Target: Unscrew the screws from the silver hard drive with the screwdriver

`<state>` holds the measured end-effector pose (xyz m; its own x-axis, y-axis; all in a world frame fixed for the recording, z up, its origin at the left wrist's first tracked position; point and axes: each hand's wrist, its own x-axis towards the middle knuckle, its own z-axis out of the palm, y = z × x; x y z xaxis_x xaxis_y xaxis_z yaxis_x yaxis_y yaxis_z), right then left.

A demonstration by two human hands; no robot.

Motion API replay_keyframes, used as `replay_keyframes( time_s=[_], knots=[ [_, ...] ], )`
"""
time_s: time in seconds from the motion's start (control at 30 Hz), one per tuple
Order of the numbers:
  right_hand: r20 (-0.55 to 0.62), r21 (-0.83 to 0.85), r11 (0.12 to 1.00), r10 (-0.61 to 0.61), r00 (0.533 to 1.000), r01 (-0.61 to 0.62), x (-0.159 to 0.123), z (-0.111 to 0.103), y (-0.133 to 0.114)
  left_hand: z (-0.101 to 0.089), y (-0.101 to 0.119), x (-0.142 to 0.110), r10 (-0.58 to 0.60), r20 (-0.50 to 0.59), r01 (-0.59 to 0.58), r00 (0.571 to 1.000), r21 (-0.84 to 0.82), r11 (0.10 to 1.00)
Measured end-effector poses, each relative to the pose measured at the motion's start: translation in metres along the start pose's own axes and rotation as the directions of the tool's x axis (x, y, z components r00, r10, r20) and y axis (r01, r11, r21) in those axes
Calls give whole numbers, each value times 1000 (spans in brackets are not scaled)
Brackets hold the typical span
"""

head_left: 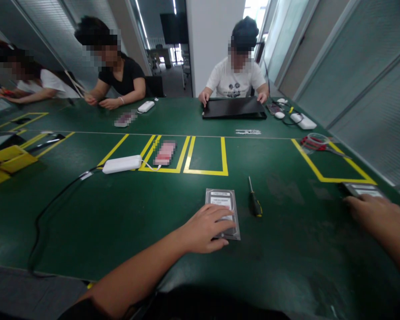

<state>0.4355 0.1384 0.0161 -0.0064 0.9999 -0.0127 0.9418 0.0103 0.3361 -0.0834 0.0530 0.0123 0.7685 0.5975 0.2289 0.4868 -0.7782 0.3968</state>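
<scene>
My left hand (210,227) lies over a hard drive (220,194) in a clear bag, with the fingers spread across its label. The drive rests flat on the green table. Just right of it lies a screwdriver (255,204) with a black and yellow handle, its shaft pointing away from me. At the far right, my right hand (375,213) is closed on a second hard drive (366,190) with a pale label. Part of that drive and some of the fingers are hidden by the hand itself.
Yellow tape frames (206,172) mark the table. A white power strip (122,164) with a black cable lies left, near a pink phone (166,153). Scissors (333,151) and a tape roll (316,140) lie right. Across, a person holds a black panel (235,108); two others sit left.
</scene>
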Motion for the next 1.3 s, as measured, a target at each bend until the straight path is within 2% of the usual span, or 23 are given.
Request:
replay_keyframes(
  time_s=[0.1,0.17,0.53,1.0,1.17,1.3],
  knots=[
    [93,-93,996,6,996,3,-1,-3,-1,0,0,0,2,-3,-2,1000,1,1000],
    [106,-110,994,16,994,-4,-2,-4,0,0,0,0,1,-4,-1,1000,3,1000],
    [25,-150,988,-37,999,41,-3,-1,2,1,-1,-1,-4,7,3,1000,11,1000],
    [-13,-71,997,-41,999,40,-1,1,4,0,0,-1,11,-24,-11,1000,-6,1000],
    [8,-66,996,-57,998,57,0,2,5,0,0,0,8,-18,-8,1000,-11,1000],
    [39,-61,998,-16,999,18,1,2,6,0,0,-1,8,-14,-8,1000,-12,1000]
  ],
)
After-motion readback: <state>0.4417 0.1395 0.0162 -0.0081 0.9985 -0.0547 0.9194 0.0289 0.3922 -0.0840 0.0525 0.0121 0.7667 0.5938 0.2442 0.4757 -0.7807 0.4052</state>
